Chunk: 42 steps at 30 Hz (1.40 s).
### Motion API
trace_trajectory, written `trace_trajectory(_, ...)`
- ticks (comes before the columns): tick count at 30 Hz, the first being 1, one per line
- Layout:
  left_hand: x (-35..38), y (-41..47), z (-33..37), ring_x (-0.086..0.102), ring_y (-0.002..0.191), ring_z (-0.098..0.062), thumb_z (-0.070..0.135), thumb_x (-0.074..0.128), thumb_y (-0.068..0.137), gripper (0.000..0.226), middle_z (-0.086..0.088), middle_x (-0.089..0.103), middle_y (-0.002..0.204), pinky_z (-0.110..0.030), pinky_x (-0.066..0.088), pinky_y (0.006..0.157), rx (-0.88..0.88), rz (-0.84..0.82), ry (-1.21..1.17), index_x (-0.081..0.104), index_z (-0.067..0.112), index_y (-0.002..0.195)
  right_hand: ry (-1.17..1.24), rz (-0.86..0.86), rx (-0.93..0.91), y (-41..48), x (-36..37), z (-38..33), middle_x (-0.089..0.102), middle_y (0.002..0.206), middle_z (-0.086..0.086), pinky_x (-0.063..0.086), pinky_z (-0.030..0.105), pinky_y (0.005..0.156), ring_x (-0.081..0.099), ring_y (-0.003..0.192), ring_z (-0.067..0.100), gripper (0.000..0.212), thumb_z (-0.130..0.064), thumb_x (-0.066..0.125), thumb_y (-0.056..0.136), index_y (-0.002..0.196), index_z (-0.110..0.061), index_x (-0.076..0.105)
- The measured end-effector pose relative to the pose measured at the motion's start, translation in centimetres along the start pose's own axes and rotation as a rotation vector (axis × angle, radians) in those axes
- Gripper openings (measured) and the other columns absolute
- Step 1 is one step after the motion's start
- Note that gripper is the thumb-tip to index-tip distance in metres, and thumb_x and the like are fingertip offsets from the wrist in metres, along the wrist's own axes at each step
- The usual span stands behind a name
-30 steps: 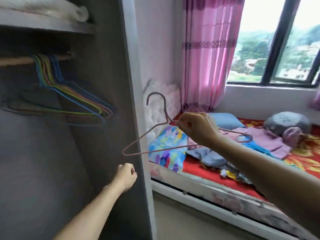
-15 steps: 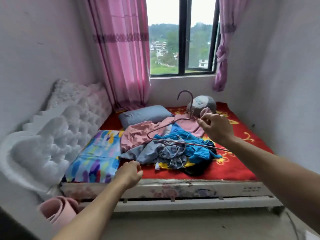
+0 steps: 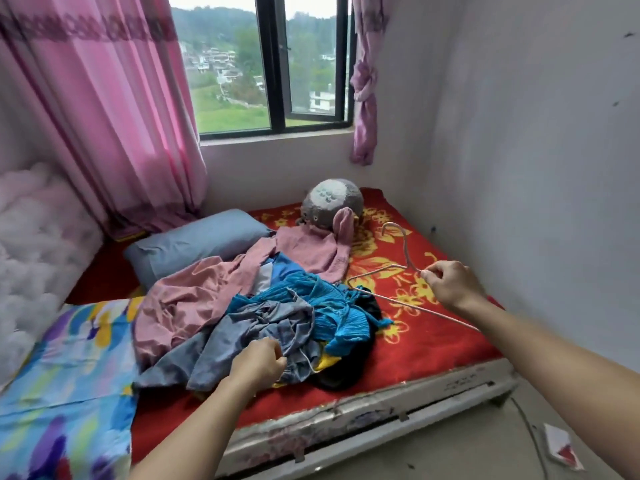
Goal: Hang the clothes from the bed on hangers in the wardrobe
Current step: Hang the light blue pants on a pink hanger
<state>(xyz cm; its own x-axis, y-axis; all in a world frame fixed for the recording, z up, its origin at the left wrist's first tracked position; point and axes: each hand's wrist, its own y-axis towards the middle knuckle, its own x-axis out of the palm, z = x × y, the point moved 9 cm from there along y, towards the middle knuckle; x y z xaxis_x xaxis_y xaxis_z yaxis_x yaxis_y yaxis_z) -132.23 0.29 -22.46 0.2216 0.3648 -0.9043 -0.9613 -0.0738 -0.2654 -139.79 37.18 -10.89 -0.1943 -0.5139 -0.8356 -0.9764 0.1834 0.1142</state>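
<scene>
While left hand bunches fingers round grey garment, lower centre, head view: right hand pinches pink hanger by neck, right of frame, over bed. Clothes pile heaped mid-frame. Hanger bare, wardrobe out of view. Early going, seemingly whole pile left.

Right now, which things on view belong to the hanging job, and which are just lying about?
Job: hanger in right hand; grey garment gripped by left hand; pink garment; teal garment.
Lying about: blue pillow; plush toy; patterned quilt; curtain.
</scene>
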Motion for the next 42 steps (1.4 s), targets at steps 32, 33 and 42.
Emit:
trace_trajectory(32,23.8,38.6,-9.1,0.062,0.102,-0.026,0.030,0.059,0.087,0.026,-0.006,0.070,0.101,-0.030,0.045,0.076,-0.542,-0.360,-0.095,0.066,0.017,0.108,0.013,-0.612,0.640,32.6,54.4,25.8,0.070,0.102,0.007,0.045,0.029,0.075,0.063,0.099,0.031,0.009,-0.020,0.070,0.083,0.091,-0.021,0.074)
trace_trajectory(33,23.8,38.3,-10.1,0.061,0.103,-0.026,0.033,0.060,0.086,0.028,-0.005,0.070,0.100,-0.031,0.046,0.078,-0.564,-0.373,-0.085,0.066,0.017,0.109,-0.035,-0.654,0.597,31.9,55.4,25.3,0.070,0.107,0.007,0.047,0.031,0.078,0.062,0.101,0.031,0.015,-0.020,0.068,0.083,0.097,-0.022,0.073)
trace_trajectory(42,23.2,37.3,-16.3,0.056,0.107,-0.027,0.023,0.065,0.078,0.040,-0.006,0.055,0.118,-0.036,0.049,0.083,-0.598,-0.371,-0.010,0.059,0.019,0.118,0.034,-0.434,-0.414,25.4,55.1,4.5,0.063,0.096,0.003,0.051,0.042,0.071,0.060,0.090,0.030,0.027,-0.008,0.068,0.073,0.100,-0.015,0.069)
